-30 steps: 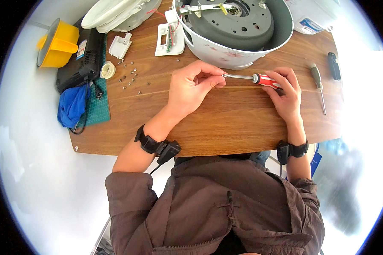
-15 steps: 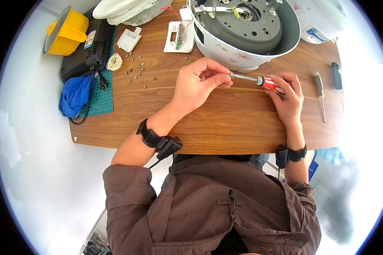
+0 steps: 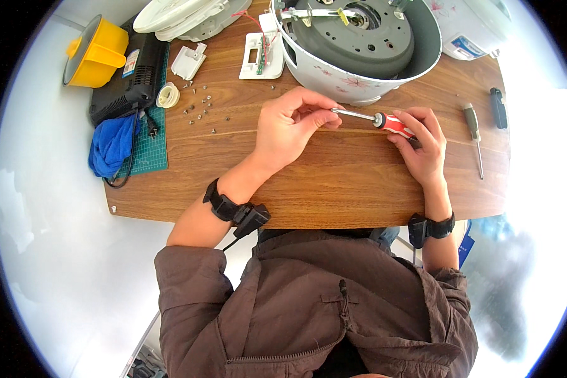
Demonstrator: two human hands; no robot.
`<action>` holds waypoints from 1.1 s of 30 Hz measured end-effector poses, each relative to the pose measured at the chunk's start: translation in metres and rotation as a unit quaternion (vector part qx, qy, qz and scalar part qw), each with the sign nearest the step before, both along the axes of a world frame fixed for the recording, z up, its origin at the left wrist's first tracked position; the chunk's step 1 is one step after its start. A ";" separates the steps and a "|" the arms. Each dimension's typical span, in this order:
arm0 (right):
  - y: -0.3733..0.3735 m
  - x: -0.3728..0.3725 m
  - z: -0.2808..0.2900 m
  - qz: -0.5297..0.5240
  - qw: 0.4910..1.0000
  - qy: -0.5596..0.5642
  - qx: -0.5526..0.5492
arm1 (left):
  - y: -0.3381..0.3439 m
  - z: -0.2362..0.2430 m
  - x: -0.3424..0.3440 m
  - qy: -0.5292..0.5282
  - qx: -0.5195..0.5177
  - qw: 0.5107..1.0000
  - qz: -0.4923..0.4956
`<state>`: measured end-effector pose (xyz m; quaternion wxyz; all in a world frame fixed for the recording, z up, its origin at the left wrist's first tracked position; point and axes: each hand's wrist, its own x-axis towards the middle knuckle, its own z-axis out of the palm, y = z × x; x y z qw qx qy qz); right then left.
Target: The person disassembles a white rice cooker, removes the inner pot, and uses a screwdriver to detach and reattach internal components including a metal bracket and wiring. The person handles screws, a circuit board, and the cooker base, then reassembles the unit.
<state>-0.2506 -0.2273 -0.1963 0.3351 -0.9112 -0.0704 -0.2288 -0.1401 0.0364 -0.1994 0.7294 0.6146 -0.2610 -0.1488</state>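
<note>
My right hand [image 3: 421,140] is closed around the red-and-white handle of a screwdriver [image 3: 395,124], its shaft pointing left. At the screwdriver's tip, my left hand [image 3: 291,129] is closed in a pinch. Whatever is between its fingertips is too small to make out. Just beyond both hands stands an opened round appliance, probably a rice cooker, with a white flower-printed housing [image 3: 334,86] and a dark grey metal pan [image 3: 334,50] inside. To the left of my left hand, several small screws [image 3: 201,112] lie scattered on the wooden table [image 3: 334,183].
Beside the housing lies a white panel with a circuit board [image 3: 261,57]. Farther left are a white plastic cover [image 3: 188,61], a cream ring [image 3: 168,95], a black device [image 3: 123,88], a yellow container [image 3: 101,53] and a blue cloth [image 3: 112,145]. Another screwdriver [image 3: 473,129] lies at right.
The view has shifted slightly. The screwdriver and my right hand have moved a little left and up, with the tip still at my left fingertips.
</note>
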 end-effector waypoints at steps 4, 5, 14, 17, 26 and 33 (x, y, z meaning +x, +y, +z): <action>-0.001 0.001 0.002 -0.003 1.000 -0.010 -0.002 | 0.002 0.002 0.003 0.036 -0.022 0.999 0.006; -0.001 0.000 0.002 -0.004 1.000 -0.010 -0.003 | 0.002 0.001 0.004 0.039 -0.027 0.999 0.003; -0.002 0.000 -0.001 -0.005 1.000 -0.010 -0.003 | 0.002 -0.002 0.003 0.032 -0.054 0.998 -0.009; -0.003 0.000 -0.001 -0.011 1.000 -0.020 -0.016 | 0.000 -0.002 0.003 0.009 -0.060 0.998 -0.001; -0.001 0.000 0.000 -0.016 1.000 -0.014 -0.020 | 0.003 -0.006 0.012 -0.163 0.011 0.987 0.007; -0.001 0.000 -0.002 -0.027 0.999 -0.015 -0.028 | 0.001 -0.004 0.003 -0.023 0.021 0.999 -0.004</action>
